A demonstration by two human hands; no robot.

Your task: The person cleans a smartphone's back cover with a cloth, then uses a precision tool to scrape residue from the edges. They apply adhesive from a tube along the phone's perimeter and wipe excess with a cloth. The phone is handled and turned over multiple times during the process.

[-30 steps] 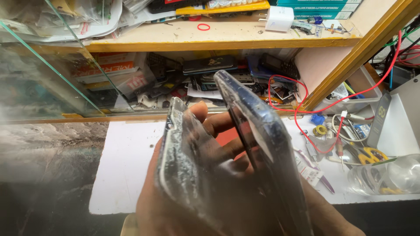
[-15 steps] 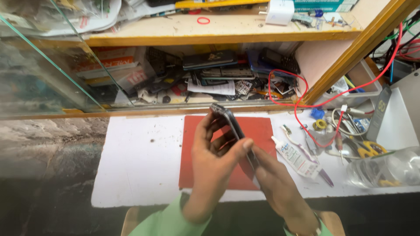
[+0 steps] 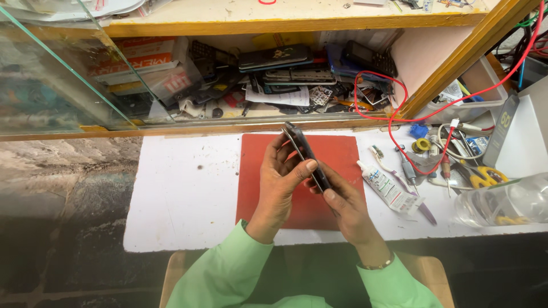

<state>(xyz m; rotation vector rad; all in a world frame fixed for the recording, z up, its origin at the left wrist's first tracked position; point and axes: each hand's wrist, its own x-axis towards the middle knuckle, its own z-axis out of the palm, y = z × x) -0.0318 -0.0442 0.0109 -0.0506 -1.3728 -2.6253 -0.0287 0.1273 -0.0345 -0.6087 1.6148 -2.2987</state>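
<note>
1. Directly beneath both hands lies a white work surface (image 3: 182, 194), with a red mat (image 3: 337, 165) under the hands at its middle.
2. Beyond the hands, a wooden shelf (image 3: 285, 25) holds a heap of old phones and parts (image 3: 285, 74) behind a glass pane (image 3: 63, 80).
3. Off to the right of the right hand stands a clear plastic bottle (image 3: 505, 202) lying on its side, with yellow-handled scissors (image 3: 485, 177) just past it.
4. A red wire (image 3: 394, 122) loops down from the shelf to the clutter right of the right hand.
5. Close to the right hand, on the white surface, lie a white tube of adhesive (image 3: 388, 188) and a toothbrush (image 3: 379, 159).
6. The left hand (image 3: 279, 188) is closed around a dark mobile phone (image 3: 308, 157), fingers behind it and thumb pressed on its edge.
7. The right hand (image 3: 345, 208) grips the phone's lower end, thumb and fingers pinched on it.
8. The phone is held edge-on and tilted, above the mat, between the two hands; a thin panel looks parted from it at the top end.
</note>
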